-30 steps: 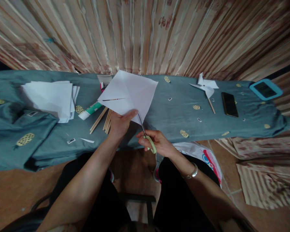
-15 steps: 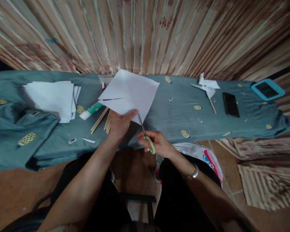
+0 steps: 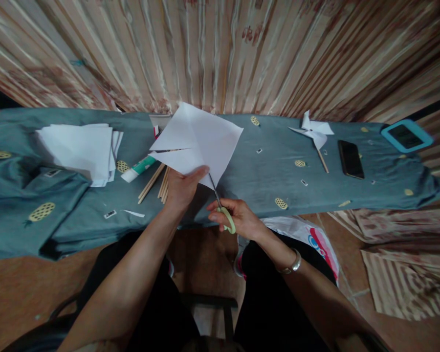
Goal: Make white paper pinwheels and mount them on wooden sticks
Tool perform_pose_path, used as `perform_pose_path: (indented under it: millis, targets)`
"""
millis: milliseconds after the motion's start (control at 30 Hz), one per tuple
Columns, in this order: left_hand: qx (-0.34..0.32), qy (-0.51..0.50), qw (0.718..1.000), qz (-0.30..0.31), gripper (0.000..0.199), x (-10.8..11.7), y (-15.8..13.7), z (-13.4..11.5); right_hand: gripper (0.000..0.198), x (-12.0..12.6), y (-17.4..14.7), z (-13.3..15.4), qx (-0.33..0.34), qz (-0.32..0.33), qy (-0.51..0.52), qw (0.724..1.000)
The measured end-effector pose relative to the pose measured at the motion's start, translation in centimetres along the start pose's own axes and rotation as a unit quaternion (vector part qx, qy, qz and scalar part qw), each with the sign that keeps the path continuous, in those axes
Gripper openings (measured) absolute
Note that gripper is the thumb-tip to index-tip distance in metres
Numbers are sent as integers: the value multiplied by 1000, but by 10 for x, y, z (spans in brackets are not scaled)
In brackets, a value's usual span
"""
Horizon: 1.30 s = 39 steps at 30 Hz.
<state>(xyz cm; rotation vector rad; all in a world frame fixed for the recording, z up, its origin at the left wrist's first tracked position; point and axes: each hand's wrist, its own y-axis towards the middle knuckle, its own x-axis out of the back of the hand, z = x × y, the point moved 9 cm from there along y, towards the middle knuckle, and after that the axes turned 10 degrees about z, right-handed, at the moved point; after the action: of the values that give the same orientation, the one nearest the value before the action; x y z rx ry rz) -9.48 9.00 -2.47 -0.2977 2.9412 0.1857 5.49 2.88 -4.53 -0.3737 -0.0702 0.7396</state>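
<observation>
Pinching the white paper [image 3: 214, 129] under its thumb near the lower edge, the left hand [image 3: 183, 188] holds the sheet over the cloth-covered bench [image 3: 267, 176]. The right hand [image 3: 242, 218] grips the scissors [image 3: 229, 222] by the pale green handles, with the blades at the sheet's near corner. A slit runs in from its left corner. The paper looks light and thin, likely to bend, crease or tear, most easily beside that slit; a gentle pinch on the uncut edge, clear of the blades, should suit it.
</observation>
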Motion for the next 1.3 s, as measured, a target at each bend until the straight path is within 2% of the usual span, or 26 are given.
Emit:
perform_pose_path:
  millis: [433, 600, 767, 967, 1300]
  targets:
    - [7, -1, 1000, 11, 30, -1, 1, -1, 44, 1, 1, -1, 9, -3, -33, 999]
    - [-12, 29, 1000, 1, 27, 6, 2, -1, 41, 2, 0, -3, 11, -9, -51, 999]
    - [-19, 14, 1000, 12, 25, 4, 2, -1, 43, 1, 0, -2, 6, -11, -65, 998]
    - [22, 6, 1000, 17, 26, -3, -3, 3, 43, 3, 0, 3, 27, -17, -65, 997]
    - [20, -4, 1000, 17, 33, -6, -6, -2, 41, 6, 0, 5, 26, -28, -59, 998]
